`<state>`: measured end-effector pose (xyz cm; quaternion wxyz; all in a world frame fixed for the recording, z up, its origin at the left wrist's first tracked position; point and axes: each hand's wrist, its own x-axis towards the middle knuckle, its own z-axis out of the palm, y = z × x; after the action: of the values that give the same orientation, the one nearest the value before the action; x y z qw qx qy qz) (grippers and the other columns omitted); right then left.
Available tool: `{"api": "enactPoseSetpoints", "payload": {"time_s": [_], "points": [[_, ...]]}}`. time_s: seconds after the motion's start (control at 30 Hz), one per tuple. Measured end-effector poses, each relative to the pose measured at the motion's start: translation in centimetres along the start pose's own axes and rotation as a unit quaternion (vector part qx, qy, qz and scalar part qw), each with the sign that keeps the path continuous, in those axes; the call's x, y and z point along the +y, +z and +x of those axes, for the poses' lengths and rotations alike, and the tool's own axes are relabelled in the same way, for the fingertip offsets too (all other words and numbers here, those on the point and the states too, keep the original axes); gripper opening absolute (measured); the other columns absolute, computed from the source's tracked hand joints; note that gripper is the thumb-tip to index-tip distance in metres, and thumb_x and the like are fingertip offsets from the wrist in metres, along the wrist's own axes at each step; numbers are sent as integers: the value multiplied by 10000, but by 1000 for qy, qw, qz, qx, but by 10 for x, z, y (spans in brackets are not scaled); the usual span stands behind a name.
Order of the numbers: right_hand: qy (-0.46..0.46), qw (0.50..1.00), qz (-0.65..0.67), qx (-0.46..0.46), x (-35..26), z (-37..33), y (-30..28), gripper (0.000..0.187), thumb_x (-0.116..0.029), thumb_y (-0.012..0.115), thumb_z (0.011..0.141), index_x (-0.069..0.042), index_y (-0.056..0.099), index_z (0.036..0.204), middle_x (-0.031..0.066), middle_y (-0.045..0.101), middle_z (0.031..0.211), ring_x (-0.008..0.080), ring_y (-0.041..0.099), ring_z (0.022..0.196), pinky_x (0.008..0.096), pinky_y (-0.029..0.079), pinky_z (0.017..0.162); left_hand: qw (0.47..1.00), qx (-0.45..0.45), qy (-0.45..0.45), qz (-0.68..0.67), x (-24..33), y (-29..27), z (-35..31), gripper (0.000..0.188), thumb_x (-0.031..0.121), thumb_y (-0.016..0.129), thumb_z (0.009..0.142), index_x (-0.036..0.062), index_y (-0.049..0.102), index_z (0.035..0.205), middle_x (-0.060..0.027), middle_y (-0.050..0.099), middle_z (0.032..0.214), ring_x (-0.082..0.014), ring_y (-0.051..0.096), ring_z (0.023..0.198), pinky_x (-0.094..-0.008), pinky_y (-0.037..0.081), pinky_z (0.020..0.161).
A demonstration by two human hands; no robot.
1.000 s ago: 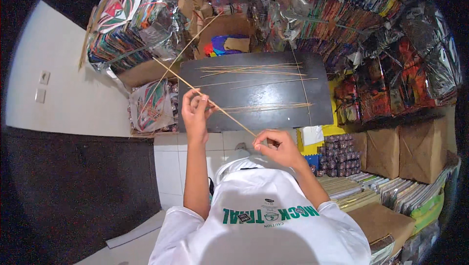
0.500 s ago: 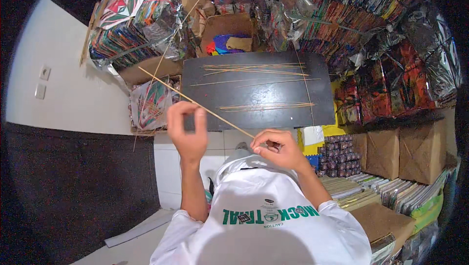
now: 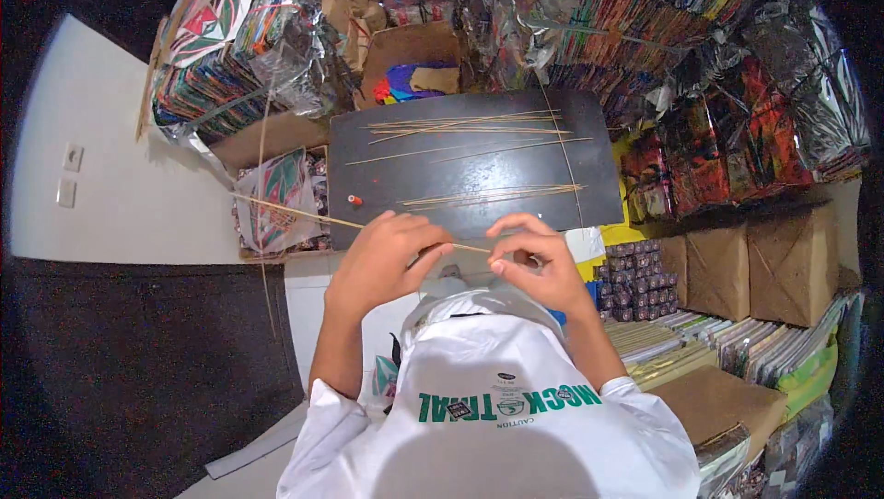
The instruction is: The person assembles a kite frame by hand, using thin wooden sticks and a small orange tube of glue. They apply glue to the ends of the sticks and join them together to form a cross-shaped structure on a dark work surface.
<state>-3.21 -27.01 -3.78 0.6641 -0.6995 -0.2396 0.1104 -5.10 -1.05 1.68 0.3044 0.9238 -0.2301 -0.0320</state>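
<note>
A thin bamboo stick (image 3: pixel 304 214) runs across in front of me from the far left. My left hand (image 3: pixel 391 255) is closed around it near its right part, fingers curled. At its right end my right hand (image 3: pixel 537 264) pinches the tip between thumb and fingers. Near the far left end, a second slender stick (image 3: pixel 265 145) crosses it roughly upright; I cannot tell how the two are joined. Both hands are just off the near edge of a dark table (image 3: pixel 396 177). On the table lie loose bamboo sticks (image 3: pixel 497 193) and a small red spool (image 3: pixel 354 200).
An open carton (image 3: pixel 414 43) with coloured material stands behind the table. Wrapped stacks of colourful sheets (image 3: pixel 635 29) rise at the back right. Brown boxes (image 3: pixel 718 278) and small dark cubes (image 3: pixel 635 283) are to the right. A box with a printed sheet (image 3: pixel 281 200) sits left of the table.
My left hand has moved right and closed on the stick, close to my right hand. The crossing stick has swung more upright. The red spool on the table now shows.
</note>
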Motion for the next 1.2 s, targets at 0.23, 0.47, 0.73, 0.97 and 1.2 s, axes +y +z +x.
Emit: {"api": "enactPoseSetpoints", "payload": {"time_s": [0.23,0.47,0.73,0.97,1.2], "points": [[-12,995,-95,4,-12,2,-19,78,-75,792,821,-66,771,896,16,613,1037,26,458,657,201,358,572,999,28,-9,-33,-1,-4,0,122,152,715,904,39,732,946,-141,704,863,-342,672,806,-432,521,728],[-37,990,-132,24,-23,12,-6,112,-66,789,807,-76,783,918,16,624,977,51,483,665,222,369,554,999,28,-9,-36,2,-5,1,127,149,714,909,25,727,935,-149,714,868,-345,688,812,-428,533,726],[-37,989,-136,35,-21,16,-4,95,-36,765,808,-50,754,901,18,626,947,56,491,654,224,373,539,999,31,1,-31,0,-4,4,154,159,740,878,40,716,971,-133,717,897,-323,690,838,-425,530,746],[-44,993,-99,51,-13,17,7,107,-17,755,821,-24,704,914,23,610,928,45,462,637,218,360,536,995,94,35,25,34,18,19,370,188,790,821,88,639,1143,-49,709,944,-236,657,876,-380,439,816],[-9,993,-60,99,-13,16,9,102,-96,751,838,-32,698,896,38,604,899,84,514,688,247,382,563,989,135,52,-9,28,28,23,300,151,805,822,90,651,1072,-9,715,933,-207,643,764,-358,424,797]]}}
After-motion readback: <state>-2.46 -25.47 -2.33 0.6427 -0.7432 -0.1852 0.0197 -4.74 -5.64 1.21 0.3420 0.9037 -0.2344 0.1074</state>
